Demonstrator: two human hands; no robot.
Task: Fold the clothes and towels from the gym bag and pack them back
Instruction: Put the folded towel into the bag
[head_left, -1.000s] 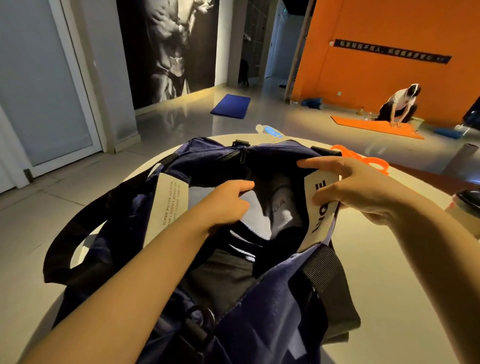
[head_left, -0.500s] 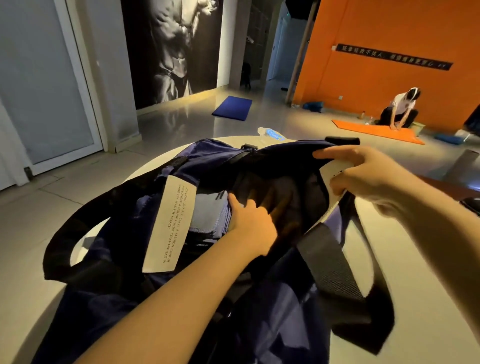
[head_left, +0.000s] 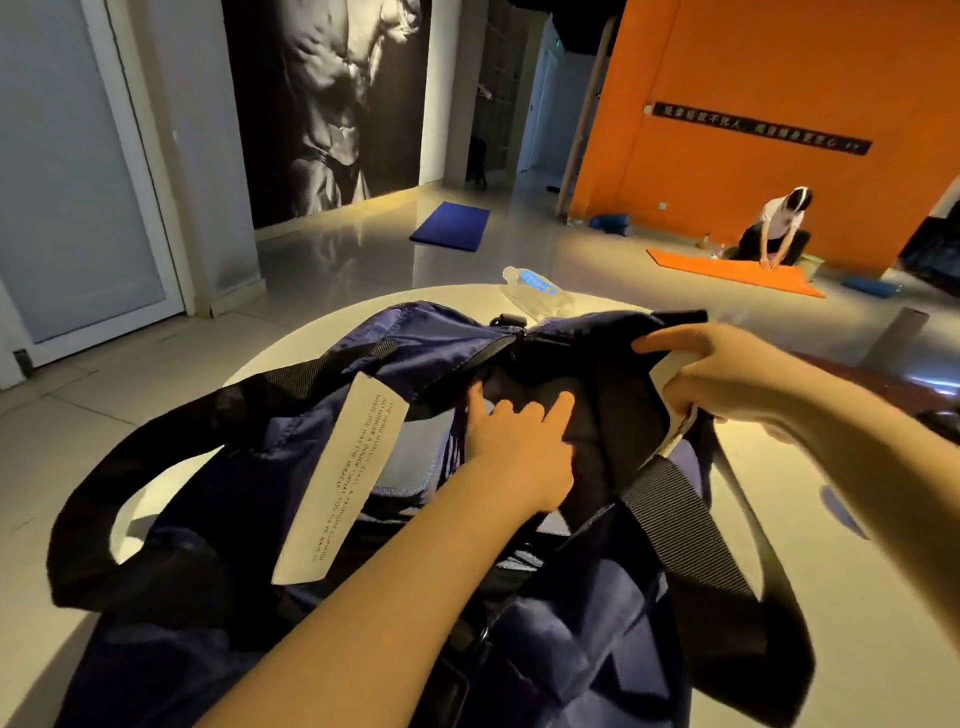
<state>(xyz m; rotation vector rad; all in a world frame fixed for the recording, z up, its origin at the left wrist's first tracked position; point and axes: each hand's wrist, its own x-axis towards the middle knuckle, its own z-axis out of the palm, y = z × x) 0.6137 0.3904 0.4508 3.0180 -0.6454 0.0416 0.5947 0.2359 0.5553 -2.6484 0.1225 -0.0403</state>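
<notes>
bags: 1 (head_left: 545, 649) | bottles: 1 (head_left: 537, 292) | mats: 2 (head_left: 451, 226) (head_left: 737, 271)

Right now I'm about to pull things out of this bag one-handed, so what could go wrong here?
The water bottle lies on its side just behind the gym bag, near the table edge; a tug on the bag may roll it off. The loose strap hangs by your right hand and could snag. Your left hand reaches into a dark opening, so clothes may catch unseen.
</notes>
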